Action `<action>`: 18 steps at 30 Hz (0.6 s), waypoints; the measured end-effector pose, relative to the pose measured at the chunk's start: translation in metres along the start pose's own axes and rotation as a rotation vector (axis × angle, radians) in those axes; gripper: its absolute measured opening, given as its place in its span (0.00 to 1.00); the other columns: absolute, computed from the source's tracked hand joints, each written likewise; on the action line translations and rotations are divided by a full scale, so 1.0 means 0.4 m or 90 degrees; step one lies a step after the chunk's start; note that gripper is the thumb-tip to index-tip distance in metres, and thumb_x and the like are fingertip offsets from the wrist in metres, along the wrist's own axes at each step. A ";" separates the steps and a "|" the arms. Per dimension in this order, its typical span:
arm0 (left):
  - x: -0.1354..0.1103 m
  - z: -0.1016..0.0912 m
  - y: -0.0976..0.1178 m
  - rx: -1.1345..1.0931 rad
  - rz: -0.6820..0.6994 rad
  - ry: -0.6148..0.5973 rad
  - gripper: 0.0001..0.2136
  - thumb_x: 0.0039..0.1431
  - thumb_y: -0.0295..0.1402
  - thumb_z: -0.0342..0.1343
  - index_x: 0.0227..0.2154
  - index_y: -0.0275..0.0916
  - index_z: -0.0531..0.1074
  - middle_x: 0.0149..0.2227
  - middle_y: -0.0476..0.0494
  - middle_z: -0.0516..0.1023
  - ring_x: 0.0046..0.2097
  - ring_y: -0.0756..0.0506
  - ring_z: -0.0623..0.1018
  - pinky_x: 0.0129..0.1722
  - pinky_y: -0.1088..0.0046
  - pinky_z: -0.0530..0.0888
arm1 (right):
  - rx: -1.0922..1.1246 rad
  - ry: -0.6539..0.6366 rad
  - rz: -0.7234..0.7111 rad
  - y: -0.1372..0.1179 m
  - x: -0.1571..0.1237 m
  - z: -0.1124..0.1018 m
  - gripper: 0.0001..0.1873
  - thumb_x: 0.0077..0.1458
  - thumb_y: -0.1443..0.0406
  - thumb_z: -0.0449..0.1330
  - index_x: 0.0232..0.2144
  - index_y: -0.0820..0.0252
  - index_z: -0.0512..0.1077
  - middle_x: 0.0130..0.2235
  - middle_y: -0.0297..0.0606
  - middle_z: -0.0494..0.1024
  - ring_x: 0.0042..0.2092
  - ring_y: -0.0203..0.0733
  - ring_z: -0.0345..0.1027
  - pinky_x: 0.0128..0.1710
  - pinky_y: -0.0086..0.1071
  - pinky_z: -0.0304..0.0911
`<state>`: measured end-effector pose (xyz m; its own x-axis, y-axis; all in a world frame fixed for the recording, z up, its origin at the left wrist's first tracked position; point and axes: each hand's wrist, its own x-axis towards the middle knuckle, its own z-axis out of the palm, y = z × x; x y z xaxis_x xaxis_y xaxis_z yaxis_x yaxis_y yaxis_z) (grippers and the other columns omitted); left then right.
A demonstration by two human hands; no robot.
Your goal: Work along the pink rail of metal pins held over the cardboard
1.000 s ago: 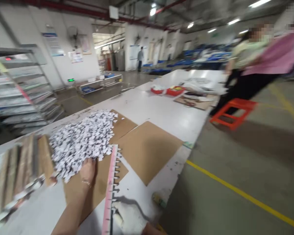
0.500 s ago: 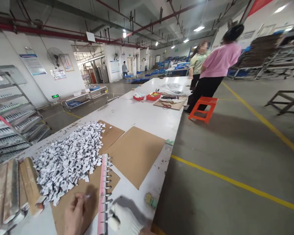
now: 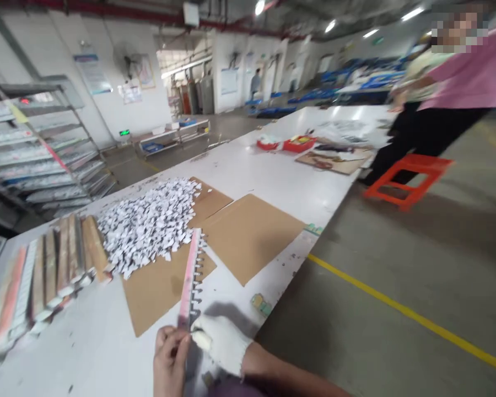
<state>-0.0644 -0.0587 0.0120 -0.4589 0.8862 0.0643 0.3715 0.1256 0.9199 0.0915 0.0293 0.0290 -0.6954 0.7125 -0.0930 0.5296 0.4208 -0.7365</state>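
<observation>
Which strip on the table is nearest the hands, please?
The pink strip beside the gloved right hand; the other strips lie grouped farther left.

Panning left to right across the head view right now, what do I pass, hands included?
Row of long wooden bars → bare left hand → white-gloved right hand → small green-and-yellow block → orange plastic stool.

I can read no words or numbers from here. On the wall (image 3: 138,110), the poster (image 3: 92,74) and lit green sign (image 3: 124,133) are too blurred.
</observation>
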 end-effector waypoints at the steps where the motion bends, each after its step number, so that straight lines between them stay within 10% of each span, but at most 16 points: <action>1: -0.015 -0.001 0.005 0.036 0.021 -0.022 0.21 0.57 0.57 0.58 0.27 0.42 0.77 0.33 0.43 0.76 0.37 0.41 0.77 0.35 0.67 0.75 | -0.013 -0.020 0.006 0.007 -0.013 0.000 0.13 0.64 0.58 0.53 0.40 0.55 0.76 0.39 0.37 0.83 0.39 0.41 0.74 0.34 0.31 0.54; 7: -0.059 0.022 0.008 0.115 0.023 -0.171 0.13 0.69 0.41 0.49 0.33 0.41 0.72 0.30 0.47 0.77 0.32 0.46 0.76 0.36 0.70 0.73 | -0.069 -0.123 -0.047 0.070 -0.050 0.001 0.19 0.68 0.56 0.49 0.36 0.57 0.76 0.37 0.37 0.82 0.37 0.40 0.73 0.36 0.32 0.55; 13: 0.004 0.029 -0.021 0.373 0.034 -0.040 0.23 0.59 0.38 0.61 0.55 0.38 0.65 0.47 0.38 0.74 0.44 0.41 0.77 0.42 0.65 0.75 | -0.149 -0.068 0.129 0.094 -0.001 0.036 0.20 0.68 0.52 0.52 0.45 0.60 0.76 0.44 0.42 0.80 0.43 0.42 0.74 0.44 0.34 0.66; 18: 0.036 0.027 -0.063 0.395 0.041 -0.084 0.13 0.52 0.29 0.60 0.41 0.39 0.69 0.37 0.45 0.70 0.36 0.45 0.72 0.38 0.68 0.73 | -0.154 -0.093 0.133 0.075 0.017 0.084 0.21 0.65 0.51 0.58 0.49 0.61 0.73 0.47 0.42 0.77 0.44 0.42 0.73 0.45 0.40 0.71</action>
<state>-0.0715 -0.0444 -0.0146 -0.3311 0.9432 0.0268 0.8116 0.2702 0.5180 0.0864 0.0278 -0.0163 -0.6128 0.7169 -0.3325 0.7555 0.4082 -0.5124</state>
